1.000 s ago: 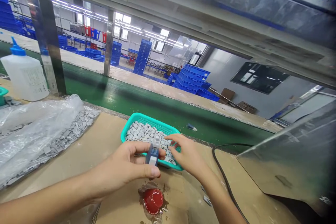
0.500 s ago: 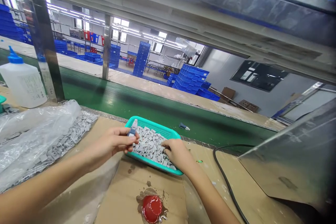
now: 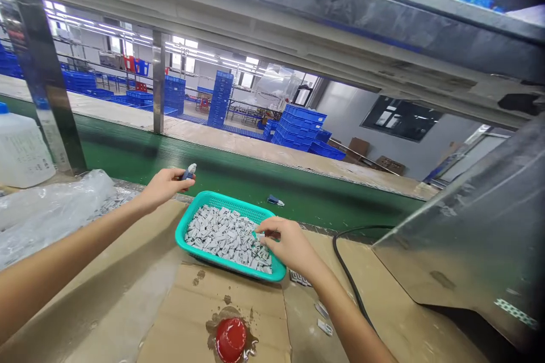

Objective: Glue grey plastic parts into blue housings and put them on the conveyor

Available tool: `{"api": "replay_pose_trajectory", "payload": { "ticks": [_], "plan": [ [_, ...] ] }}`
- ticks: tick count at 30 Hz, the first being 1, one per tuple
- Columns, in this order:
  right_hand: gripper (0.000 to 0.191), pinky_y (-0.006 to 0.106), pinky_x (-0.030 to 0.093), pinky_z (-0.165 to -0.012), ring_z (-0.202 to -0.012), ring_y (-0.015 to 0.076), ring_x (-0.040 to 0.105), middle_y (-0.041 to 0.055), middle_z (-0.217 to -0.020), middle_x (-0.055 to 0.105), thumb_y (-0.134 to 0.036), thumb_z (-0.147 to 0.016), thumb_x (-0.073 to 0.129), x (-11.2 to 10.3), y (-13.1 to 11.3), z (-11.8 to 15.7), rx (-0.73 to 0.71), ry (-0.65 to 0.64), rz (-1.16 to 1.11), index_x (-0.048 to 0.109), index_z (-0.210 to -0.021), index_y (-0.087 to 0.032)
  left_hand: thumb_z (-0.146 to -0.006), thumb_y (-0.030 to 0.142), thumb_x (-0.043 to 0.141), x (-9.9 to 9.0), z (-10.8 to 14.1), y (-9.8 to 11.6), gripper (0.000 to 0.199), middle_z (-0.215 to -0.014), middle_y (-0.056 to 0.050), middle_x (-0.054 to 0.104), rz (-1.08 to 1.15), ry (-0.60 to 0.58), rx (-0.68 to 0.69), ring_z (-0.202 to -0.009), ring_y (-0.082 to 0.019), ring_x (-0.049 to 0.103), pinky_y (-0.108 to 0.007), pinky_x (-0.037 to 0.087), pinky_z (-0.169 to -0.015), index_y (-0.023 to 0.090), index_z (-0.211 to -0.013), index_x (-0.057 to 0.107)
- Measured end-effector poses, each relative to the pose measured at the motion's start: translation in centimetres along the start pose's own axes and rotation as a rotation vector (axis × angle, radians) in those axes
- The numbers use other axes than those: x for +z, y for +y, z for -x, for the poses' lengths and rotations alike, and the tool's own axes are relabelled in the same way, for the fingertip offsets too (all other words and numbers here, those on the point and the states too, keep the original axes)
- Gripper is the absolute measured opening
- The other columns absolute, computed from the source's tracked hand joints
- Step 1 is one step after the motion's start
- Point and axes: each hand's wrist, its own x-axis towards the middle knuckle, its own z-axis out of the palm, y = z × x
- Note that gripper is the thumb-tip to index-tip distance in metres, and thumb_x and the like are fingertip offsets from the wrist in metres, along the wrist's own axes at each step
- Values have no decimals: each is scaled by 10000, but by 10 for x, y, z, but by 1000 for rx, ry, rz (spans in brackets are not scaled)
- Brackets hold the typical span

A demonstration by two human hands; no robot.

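At left, a clear plastic bag (image 3: 46, 210) of grey pieces; beside it the left hand (image 3: 164, 188), raised over the green conveyor belt (image 3: 238, 181), fingers closed on a small blue-and-white plastic part (image 3: 188, 172) — centre, a teal basket (image 3: 181, 238) heaped with grey plastic pieces (image 3: 225, 238); right of centre, the right hand (image 3: 289, 244), fingertips (image 3: 266, 227) pinching a pale piece (image 3: 258, 236) at the heap's edge.

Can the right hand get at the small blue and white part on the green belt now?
Probably yes. The right hand is above the teal plastic basket, and the small blue-and-white part lies on the green conveyor belt just past its far rim. Only that rim is between them.
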Motion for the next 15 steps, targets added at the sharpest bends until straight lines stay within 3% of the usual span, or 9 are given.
{"api": "replay_pose_trajectory", "payload": {
  "ticks": [4,9,12,15],
  "plan": [
    [203,270,514,-667,-754,158,618,61,-822,668,-77,-678,516,-13,-1,21,26,58,-169,685,-761,-152,-581,256,660,-15,-39,-30,131,-642,-33,574,-284,64,-53,-850,-268,526,-311,347,-730,151,-614,589],
    [199,309,541,-612,-623,168,638,64,-713,662,-200,-693,594,-24,7,66,215,120,-596,674,-859,-125,-778,268,528,-26,-62,-43,216,-1022,-67,553,-430,77,-164,-967,-206,505,-418,387,-830,128,-941,556],
    [183,301,535,-614,-603,165,629,65,-709,639,-293,-676,646,-21,14,90,293,238,-758,675,-766,-136,-810,278,487,-6,-76,-23,299,-1121,-93,510,-376,58,-165,-990,-218,503,-436,422,-814,141,-1076,500],
    [137,248,525,-612,-666,159,616,50,-769,621,-301,-628,692,-15,21,102,263,375,-740,661,-666,-173,-816,283,479,38,-83,10,313,-1125,-90,507,-233,-25,-56,-972,-208,517,-420,439,-805,139,-1093,492]
  ]
}}
